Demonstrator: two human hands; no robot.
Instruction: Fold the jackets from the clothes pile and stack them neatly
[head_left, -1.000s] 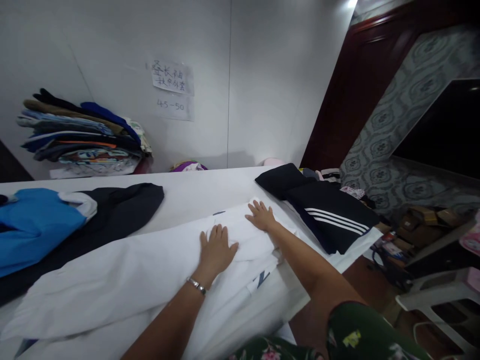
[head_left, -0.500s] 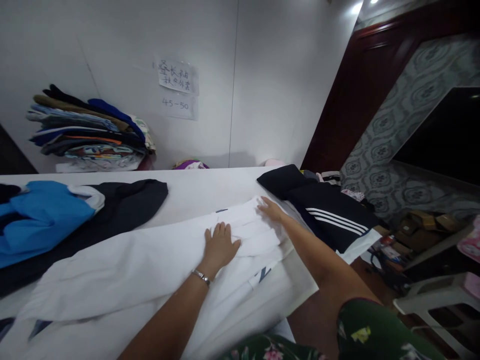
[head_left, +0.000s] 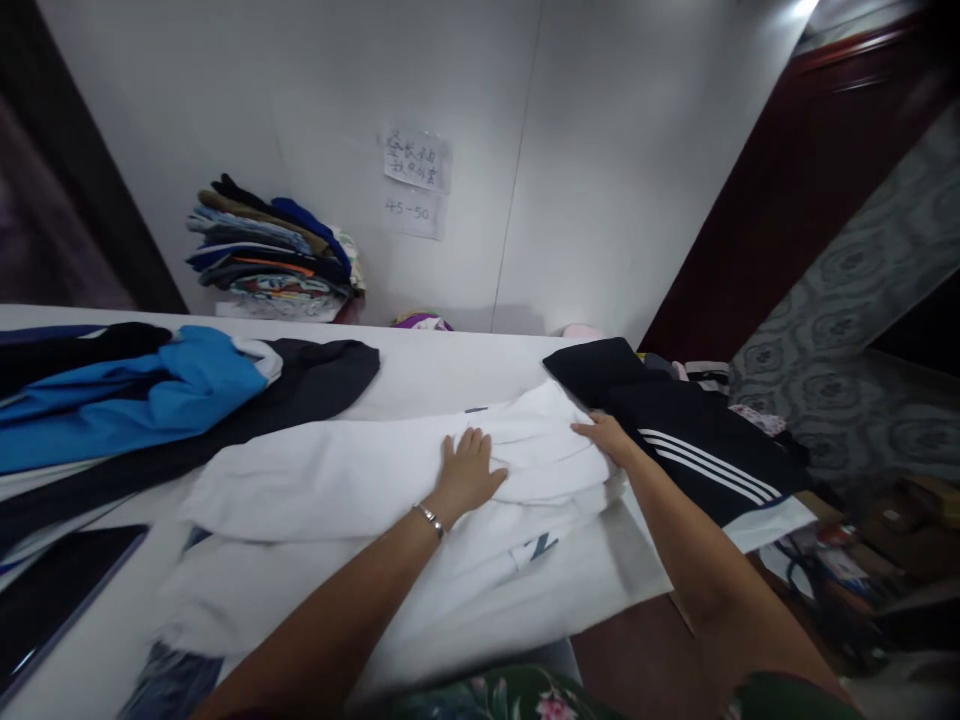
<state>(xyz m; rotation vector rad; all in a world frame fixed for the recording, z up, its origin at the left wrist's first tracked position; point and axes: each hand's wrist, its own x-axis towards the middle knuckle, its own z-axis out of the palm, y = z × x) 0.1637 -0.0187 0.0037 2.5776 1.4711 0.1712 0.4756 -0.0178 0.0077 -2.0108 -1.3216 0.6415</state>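
Observation:
A white long-sleeved garment (head_left: 322, 470) lies spread across the white table, its fabric gathered in folds on the right. A small dark mark shows on its upper edge, and dark blue patches are on its lower part. My left hand (head_left: 469, 475), with a bracelet at the wrist, rests flat on the middle of the garment, fingers spread. At the right end, my right hand (head_left: 606, 437) grips the garment's folded edge between thumb and fingers. Some of those fingers are hidden by the hand and cloth.
Folded black clothes with white stripes (head_left: 675, 430) lie right of the garment. Blue clothing (head_left: 202, 370) and dark clothing (head_left: 330, 375) lie left, above a dark flat screen-like object (head_left: 60, 600). A folded clothes stack (head_left: 274, 245) stands by the wall, near paper signs (head_left: 416, 180).
The view has swung left. My right hand has gone from spread fingers on the cloth to gripping its right edge, and the folds have shifted. My left hand stays flat on the garment.

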